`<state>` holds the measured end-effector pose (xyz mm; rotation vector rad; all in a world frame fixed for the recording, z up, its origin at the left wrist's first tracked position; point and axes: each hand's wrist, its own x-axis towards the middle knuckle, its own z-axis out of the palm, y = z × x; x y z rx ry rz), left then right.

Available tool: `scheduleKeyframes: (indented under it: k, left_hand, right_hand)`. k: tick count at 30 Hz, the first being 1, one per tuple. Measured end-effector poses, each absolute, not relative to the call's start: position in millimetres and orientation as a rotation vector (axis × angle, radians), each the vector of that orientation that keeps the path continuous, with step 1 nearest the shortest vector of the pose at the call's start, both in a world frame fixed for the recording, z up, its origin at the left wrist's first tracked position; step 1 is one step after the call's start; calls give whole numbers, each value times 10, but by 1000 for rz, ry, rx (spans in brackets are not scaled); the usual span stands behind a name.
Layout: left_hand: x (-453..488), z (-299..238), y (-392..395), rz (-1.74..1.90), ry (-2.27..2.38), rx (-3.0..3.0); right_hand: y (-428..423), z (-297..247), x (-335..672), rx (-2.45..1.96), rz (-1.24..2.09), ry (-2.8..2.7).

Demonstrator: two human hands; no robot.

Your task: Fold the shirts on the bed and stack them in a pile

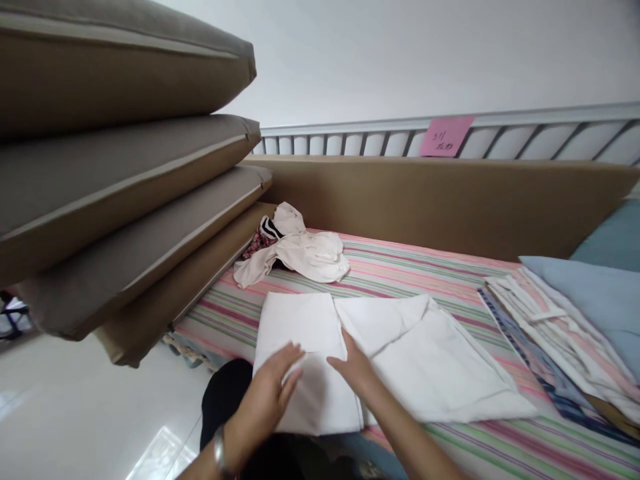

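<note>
A white garment [440, 367], which looks like a pair of trousers, lies spread on a striped sheet [400, 267]. Its left part is folded over into a flat rectangle [300, 320]. Above the lower left of that fold is my left hand [273, 383], open, with its fingers stretched out; whether it touches the cloth I cannot tell. My right hand [354, 367] rests at the right edge of the fold, thumb and fingers apart, grasping nothing that I can see. Beyond the garment sits a crumpled heap of off-white clothing [305, 253] with some dark and patterned cloth.
Thick brown cushions [150, 147] are stacked at the left, overhanging the sheet. A long brown cushion [400, 200] stands against the slatted rail at the back, below a pink note [445, 136]. Folded clothes [565, 333] lie at the right.
</note>
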<state>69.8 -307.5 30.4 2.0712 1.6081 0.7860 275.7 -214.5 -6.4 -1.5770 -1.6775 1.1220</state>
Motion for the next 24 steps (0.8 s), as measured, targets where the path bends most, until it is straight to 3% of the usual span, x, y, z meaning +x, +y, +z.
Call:
scheduleKeyframes:
  k: [4, 8, 15, 24]
  left_hand:
    - [645, 36, -2332, 752, 1934, 2347]
    - [596, -265, -2037, 552, 2086, 2458]
    - [466, -545, -2054, 476, 2266, 2241]
    - [409, -547, -1961, 584, 2203, 2072]
  right_hand:
    - [-2408, 119, 2736, -1798, 699, -2006]
    - [-2535, 102, 2647, -1619, 251, -2249]
    - [-2441, -416, 2696, -1361, 352, -2448]
    - [-2500, -199, 2736, -1337, 605, -2334]
